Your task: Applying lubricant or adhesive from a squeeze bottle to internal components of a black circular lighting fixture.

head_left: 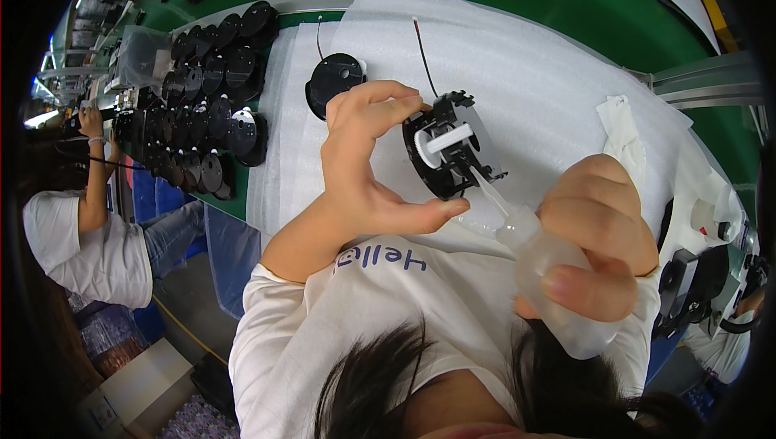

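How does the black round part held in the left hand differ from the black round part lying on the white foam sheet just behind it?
The held part is tilted on edge in the left hand, its open side with a white shaft showing; the lying part rests flat on the foam sheet, untouched. The squeeze bottle in the right hand has its nozzle at the held part, not the lying one. Both are black, round and wired.

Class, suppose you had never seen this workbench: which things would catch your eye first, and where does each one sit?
In the middle, the left hand grips a round black plastic housing with a white rod across it, held above the white foam sheet. Lower right, the right hand squeezes a clear soft plastic bottle whose thin nozzle reaches the housing's lower edge. At upper left, rows of similar black round parts crowd the green bench.
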A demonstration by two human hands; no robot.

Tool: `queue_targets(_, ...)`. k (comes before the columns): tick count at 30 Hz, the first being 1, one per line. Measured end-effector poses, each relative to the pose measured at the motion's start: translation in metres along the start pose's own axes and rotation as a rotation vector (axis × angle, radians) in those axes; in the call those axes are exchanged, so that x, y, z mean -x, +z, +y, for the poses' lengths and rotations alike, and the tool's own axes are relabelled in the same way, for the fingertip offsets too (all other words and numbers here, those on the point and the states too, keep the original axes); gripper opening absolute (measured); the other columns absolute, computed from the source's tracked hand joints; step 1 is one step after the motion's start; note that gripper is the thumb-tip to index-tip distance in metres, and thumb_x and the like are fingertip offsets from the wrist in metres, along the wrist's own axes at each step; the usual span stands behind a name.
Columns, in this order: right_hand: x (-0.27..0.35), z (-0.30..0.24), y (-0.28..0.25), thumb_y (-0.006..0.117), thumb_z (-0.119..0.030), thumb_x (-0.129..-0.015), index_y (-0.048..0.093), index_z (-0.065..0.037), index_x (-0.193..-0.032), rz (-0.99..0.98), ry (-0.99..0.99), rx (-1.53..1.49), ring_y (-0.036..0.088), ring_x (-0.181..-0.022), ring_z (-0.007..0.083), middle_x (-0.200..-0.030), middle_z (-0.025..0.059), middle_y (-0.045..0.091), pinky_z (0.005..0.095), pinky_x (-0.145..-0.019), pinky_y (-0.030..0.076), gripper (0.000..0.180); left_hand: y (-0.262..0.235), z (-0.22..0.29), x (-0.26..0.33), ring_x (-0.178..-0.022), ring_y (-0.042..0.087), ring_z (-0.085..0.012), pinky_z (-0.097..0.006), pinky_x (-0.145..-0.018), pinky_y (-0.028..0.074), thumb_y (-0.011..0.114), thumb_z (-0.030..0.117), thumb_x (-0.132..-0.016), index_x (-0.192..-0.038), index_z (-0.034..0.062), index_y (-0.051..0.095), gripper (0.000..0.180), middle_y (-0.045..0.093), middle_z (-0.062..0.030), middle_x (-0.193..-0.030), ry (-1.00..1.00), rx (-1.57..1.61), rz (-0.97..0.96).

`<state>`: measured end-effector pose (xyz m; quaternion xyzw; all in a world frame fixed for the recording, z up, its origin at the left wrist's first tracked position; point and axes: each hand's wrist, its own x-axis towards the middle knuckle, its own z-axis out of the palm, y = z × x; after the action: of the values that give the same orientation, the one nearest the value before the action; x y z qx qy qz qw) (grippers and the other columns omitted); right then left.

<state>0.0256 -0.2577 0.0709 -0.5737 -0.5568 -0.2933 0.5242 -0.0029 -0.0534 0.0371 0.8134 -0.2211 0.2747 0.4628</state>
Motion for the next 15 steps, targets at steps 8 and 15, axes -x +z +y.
queue_targets(8,0.0017,-0.0021,-0.0032,0.064,-0.032,-0.073,0.044,-0.013,-0.100,-0.090,0.006,0.014,0.043,-0.050,0.0186,-0.071,0.0102,0.047,0.0278,-0.042,0.031,0.039,0.0015,-0.0009,0.0012,-0.082,0.051,-0.0219,-0.029,-0.074,0.030,0.078,0.034,-0.039,-0.093,0.0021,0.051,0.068,0.055,-0.0121,-0.089,0.003,0.000,0.009)
queue_targets(15,0.0019,-0.0023,-0.0014,0.065,-0.013,-0.060,0.051,-0.015,-0.094,-0.024,0.013,-0.004,0.044,-0.048,0.0157,-0.070,0.0086,0.052,0.0243,-0.040,0.031,0.037,0.0024,0.0003,0.0032,-0.081,0.048,-0.0177,-0.028,-0.073,0.033,0.079,0.035,-0.044,-0.096,0.0009,0.048,0.070,0.052,-0.0107,-0.091,-0.089,0.111,0.015)
